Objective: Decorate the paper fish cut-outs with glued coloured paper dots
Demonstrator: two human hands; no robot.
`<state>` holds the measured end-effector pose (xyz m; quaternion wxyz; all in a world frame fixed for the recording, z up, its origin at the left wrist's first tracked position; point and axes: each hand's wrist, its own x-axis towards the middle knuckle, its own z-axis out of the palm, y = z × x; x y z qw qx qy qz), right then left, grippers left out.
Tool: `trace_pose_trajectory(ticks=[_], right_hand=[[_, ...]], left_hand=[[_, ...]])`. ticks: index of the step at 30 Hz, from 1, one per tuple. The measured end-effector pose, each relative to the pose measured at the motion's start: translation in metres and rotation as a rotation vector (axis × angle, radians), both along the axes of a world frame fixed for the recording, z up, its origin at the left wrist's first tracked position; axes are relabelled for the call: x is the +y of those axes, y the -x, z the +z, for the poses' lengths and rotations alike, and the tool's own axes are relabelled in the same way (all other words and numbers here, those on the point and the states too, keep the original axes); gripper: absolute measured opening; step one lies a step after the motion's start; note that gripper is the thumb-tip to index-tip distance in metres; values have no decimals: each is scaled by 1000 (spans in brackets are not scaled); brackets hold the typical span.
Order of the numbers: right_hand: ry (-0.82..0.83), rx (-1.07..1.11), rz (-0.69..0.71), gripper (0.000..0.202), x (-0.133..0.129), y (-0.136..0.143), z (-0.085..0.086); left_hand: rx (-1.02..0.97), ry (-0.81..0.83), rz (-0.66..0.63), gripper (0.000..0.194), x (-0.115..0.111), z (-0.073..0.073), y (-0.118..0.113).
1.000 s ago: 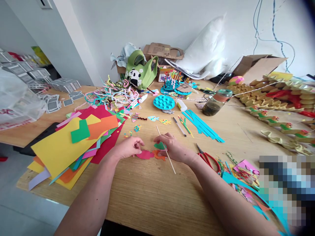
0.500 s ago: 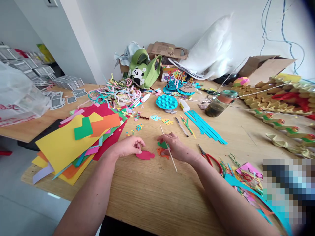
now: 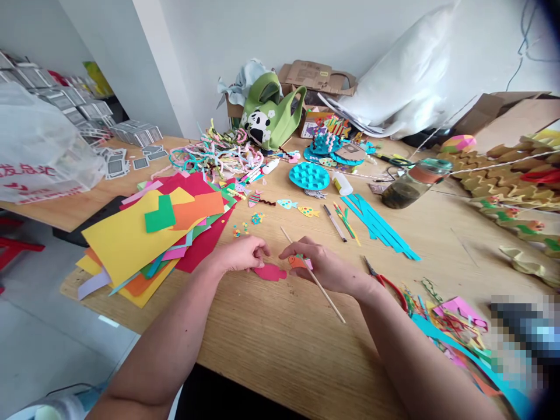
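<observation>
Your left hand [image 3: 248,255] is low over the bench [image 3: 262,338], fingers curled, with the thumb side at the left end of the red cutout [image 3: 270,272]; you can't tell from here whether that grip pinches the paper or only rests on it. The cutout lies flat on the bench between your hands. Your right hand [image 3: 321,265] has its grip closed around the stick [image 3: 324,296], which slants across the hand, its upper end pointing away from you and its lower end towards you. Between your right thumb and forefinger the orange fish [image 3: 298,262] shows, partly covered; whether they touch it is unclear. Beyond your hands lie the yellow fish [image 3: 309,212] and the blue fish [image 3: 287,203], side by side, with paper dots [image 3: 238,230] nearer your left hand. To your left is the pile of paper [image 3: 126,233]. Ahead of your right hand are the pen [image 3: 336,223] and the blue strips [image 3: 380,227]; the red-handled scissors [image 3: 397,290] lie just beside your right wrist, with the scraps [image 3: 455,318] further right.
</observation>
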<state>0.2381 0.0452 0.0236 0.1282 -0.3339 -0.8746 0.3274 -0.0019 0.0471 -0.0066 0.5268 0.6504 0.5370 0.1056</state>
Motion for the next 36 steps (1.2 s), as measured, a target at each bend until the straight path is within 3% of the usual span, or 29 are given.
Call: trace_pose_trajectory(ticks=[7,25,31,36], right_hand=[[71,-119,110,26,-11,4,16],[89,-187,151,22,-14,6,10],[77,-213,156,20,-15,7,11],[75,-192,157,21,-15,7,11]], left_hand=[[63,-90,0,29,2,2,0],[208,-267,-2,30,-2,6,-1],[262,-320,-25,27,-6,16,-4],[273,-354,-141,21,-17,33,-10]])
